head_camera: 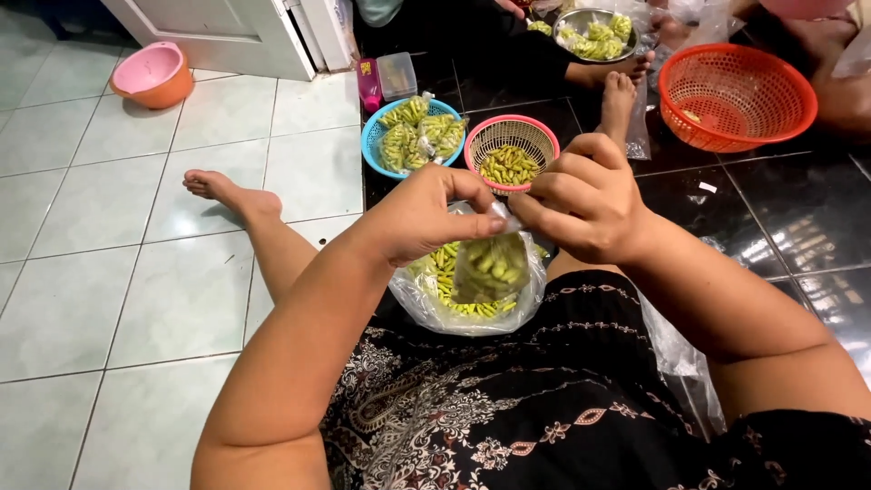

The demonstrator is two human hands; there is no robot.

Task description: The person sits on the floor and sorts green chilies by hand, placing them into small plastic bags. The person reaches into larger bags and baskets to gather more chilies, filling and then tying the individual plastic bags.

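Both hands, left (426, 213) and right (581, 204), pinch the neck of a small bag (490, 265) of chillies, seemingly twisted shut, above a larger bag (413, 299); a slack pinch could spill them.

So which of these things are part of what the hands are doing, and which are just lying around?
In use:
- left hand
- right hand
- small clear bag of green pods
- big bag of pods
- pink basket of pods
- blue basket of filled bags

Lying about:
- orange basket
- pink-and-orange bowl
- clear box
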